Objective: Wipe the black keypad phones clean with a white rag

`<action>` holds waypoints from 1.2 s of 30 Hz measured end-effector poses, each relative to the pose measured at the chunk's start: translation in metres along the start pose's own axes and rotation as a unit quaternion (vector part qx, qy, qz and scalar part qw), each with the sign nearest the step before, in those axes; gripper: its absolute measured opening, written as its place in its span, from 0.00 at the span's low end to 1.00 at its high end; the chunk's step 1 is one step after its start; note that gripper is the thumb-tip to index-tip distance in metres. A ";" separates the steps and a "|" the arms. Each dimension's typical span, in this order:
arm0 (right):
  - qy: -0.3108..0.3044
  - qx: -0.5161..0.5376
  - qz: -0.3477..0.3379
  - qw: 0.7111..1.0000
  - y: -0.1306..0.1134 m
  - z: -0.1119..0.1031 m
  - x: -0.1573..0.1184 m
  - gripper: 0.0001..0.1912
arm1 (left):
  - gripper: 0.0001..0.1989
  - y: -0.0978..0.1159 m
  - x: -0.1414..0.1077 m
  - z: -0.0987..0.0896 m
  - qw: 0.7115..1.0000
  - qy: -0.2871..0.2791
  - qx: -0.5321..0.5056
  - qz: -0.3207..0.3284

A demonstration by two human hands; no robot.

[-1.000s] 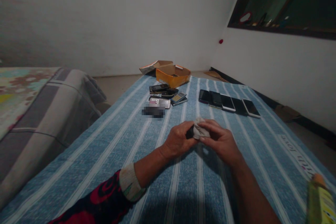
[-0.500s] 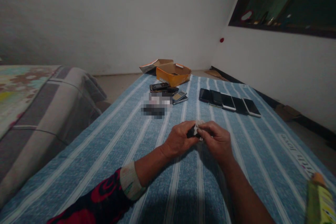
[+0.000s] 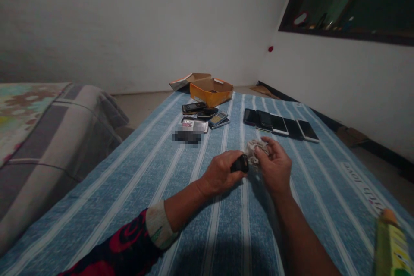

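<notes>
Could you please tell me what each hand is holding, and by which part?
The left hand grips a small black device by its near-left end; the right hand pinches a crumpled pale cloth at its right side.

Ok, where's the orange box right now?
In the head view, the orange box sits at the far end of the striped cloth, left of centre, just behind the jumbled phones.

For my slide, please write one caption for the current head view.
Left hand holds a small black device; right hand grips a crumpled pale cloth above striped blue fabric.
</notes>
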State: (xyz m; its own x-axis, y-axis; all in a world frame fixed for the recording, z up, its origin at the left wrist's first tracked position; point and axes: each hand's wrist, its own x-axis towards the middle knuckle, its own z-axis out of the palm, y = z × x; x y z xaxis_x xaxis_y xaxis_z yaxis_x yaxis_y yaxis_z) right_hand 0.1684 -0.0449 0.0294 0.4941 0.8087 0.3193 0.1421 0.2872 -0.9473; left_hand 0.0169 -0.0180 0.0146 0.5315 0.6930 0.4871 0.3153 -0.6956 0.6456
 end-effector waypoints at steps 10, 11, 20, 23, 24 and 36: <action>-0.130 -0.064 -0.148 0.978 -0.008 -0.009 -0.004 0.07 | 0.16 -0.004 0.000 0.001 1.000 0.002 -0.020 -0.007; -0.144 -0.078 -0.167 0.972 -0.009 -0.008 -0.005 0.08 | 0.14 -0.004 0.000 0.001 1.000 0.006 -0.019 -0.012; -0.243 -0.224 -0.275 0.903 -0.017 -0.015 -0.005 0.10 | 0.16 -0.005 0.002 0.001 0.998 0.020 -0.059 -0.021; -0.285 -0.251 -0.277 0.882 -0.022 -0.019 -0.004 0.09 | 0.15 -0.005 0.003 0.000 0.997 0.025 -0.062 -0.028; -0.296 -0.251 -0.273 0.880 -0.024 -0.020 -0.004 0.09 | 0.15 -0.005 0.003 0.000 0.997 0.024 -0.059 -0.030; -0.157 -0.200 -0.093 0.963 -0.021 -0.030 0.002 0.10 | 0.15 -0.007 0.004 -0.002 0.996 0.034 -0.067 -0.050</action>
State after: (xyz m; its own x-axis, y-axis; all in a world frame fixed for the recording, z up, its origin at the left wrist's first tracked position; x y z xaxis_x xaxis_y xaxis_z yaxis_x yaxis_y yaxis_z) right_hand 0.1923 -0.0647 0.0496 0.1528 0.8960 0.4169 0.5531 0.2720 -0.7874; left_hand 0.0153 -0.0104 0.0135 0.4469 0.7724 0.4514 0.2545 -0.5935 0.7636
